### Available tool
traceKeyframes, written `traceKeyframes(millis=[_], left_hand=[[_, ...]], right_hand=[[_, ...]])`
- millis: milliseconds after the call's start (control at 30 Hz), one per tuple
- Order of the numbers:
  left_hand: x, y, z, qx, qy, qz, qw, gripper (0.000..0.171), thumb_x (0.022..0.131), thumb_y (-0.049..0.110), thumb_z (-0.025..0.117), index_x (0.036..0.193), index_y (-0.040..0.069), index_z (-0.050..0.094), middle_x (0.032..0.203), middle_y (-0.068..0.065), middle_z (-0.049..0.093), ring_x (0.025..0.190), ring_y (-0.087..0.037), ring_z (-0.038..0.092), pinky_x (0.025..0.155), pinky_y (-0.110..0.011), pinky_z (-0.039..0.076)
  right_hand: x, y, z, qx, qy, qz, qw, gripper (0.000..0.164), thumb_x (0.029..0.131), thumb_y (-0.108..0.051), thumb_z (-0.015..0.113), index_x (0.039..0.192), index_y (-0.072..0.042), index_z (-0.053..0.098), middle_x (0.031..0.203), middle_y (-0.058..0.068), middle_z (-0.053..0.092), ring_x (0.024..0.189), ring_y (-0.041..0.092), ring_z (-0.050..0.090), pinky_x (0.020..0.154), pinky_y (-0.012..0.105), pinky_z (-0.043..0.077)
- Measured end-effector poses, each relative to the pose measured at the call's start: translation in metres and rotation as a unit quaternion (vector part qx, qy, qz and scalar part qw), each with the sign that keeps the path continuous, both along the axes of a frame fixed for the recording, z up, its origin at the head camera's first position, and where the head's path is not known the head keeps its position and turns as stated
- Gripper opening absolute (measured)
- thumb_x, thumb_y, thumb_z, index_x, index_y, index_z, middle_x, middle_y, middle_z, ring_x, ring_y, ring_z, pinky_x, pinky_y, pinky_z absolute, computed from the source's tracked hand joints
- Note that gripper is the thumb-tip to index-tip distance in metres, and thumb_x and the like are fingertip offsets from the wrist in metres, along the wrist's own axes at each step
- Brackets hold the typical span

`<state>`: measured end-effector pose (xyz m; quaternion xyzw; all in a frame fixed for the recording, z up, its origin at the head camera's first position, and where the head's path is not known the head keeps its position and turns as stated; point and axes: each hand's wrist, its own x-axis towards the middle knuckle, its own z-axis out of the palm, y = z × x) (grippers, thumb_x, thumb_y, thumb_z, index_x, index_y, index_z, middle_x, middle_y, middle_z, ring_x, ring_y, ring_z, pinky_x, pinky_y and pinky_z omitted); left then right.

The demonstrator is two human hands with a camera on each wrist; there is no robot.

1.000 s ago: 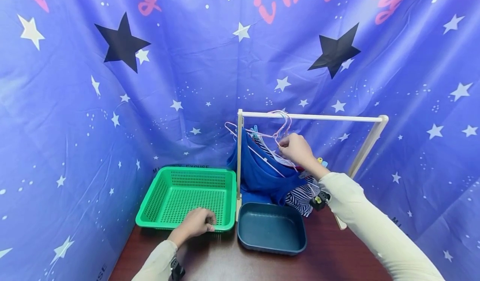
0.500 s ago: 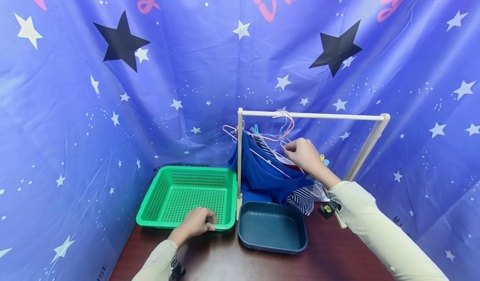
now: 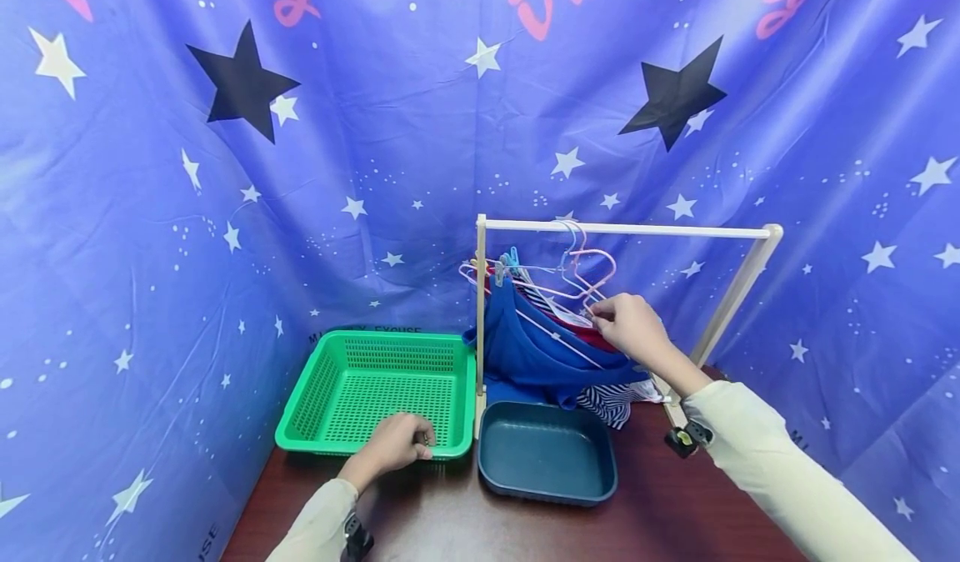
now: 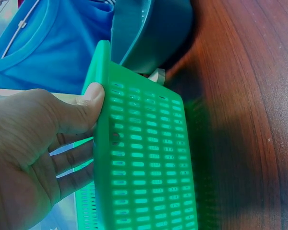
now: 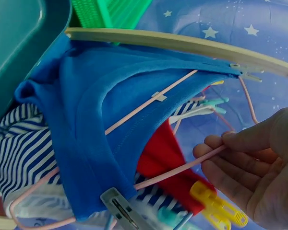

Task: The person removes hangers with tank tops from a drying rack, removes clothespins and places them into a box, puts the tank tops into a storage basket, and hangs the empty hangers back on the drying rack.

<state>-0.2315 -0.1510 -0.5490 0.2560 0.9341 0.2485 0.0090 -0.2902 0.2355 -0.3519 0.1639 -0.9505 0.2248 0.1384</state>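
Observation:
My right hand pinches one arm of a pink clothes hanger between thumb and fingers. A blue shirt hangs from this hanger, fixed near its neckline by a grey clothespin. The hanger's hook shows below the rack's white rail, apart from it in the head view. Behind the blue shirt are a red garment and a striped garment, with a yellow clothespin on the red one. My left hand grips the front rim of a green perforated basket, thumb outside.
Left of the wooden rack post stands the basket. A dark teal tub sits in front of the hanging clothes on the brown table. Other hanger hooks stay over the rail. A starry blue curtain surrounds the table.
My right hand has moved right and slightly down with the pink hanger. Its hook has come away from the rail, and the blue shirt has shifted right. My left hand stays on the basket rim.

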Motion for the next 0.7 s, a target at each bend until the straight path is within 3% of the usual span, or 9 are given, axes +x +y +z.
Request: traceKeyframes(millis=[100,367,567,700], left_hand=[[0.0,0.0,0.0,0.0,-0.001,0.001,1.0,0.011,0.08,0.019,0.085,0.084,0.018,0.075,0.07,0.012,0.068,0.064,0.003,0.056,0.062,-0.025,0.049],[0.0,0.0,-0.003,-0.003,-0.002,0.005,1.0,0.01,0.08,0.02,0.085,0.084,0.018,0.076,0.071,0.012,0.069,0.065,0.002,0.057,0.062,-0.025,0.049],[-0.002,0.0,-0.002,-0.008,-0.001,0.008,0.9999,0.01,0.081,0.02,0.085,0.085,0.017,0.076,0.071,0.012,0.069,0.065,0.002,0.057,0.062,-0.026,0.049],[-0.003,-0.001,0.001,-0.011,0.001,0.009,0.9999,0.01,0.08,0.02,0.085,0.084,0.018,0.076,0.07,0.013,0.067,0.064,0.002,0.055,0.061,-0.026,0.048]], right_hand=[[0.003,0.008,-0.003,-0.007,0.003,0.007,1.0,0.014,0.088,-0.005,0.066,0.094,-0.003,0.079,0.074,0.007,0.071,0.054,0.011,0.049,0.05,0.027,0.034],[0.007,0.026,-0.008,-0.01,-0.015,0.018,1.0,0.01,0.091,0.0,0.067,0.09,-0.001,0.077,0.073,0.009,0.072,0.058,0.01,0.053,0.054,0.025,0.04],[0.007,0.036,-0.009,-0.008,0.036,-0.005,0.999,0.008,0.085,0.001,0.073,0.088,-0.002,0.079,0.073,0.009,0.074,0.064,0.013,0.055,0.059,0.028,0.041],[0.007,0.04,-0.011,-0.012,0.07,-0.017,0.997,0.007,0.082,0.001,0.076,0.087,-0.001,0.08,0.079,0.015,0.076,0.068,0.024,0.061,0.06,0.036,0.046]])
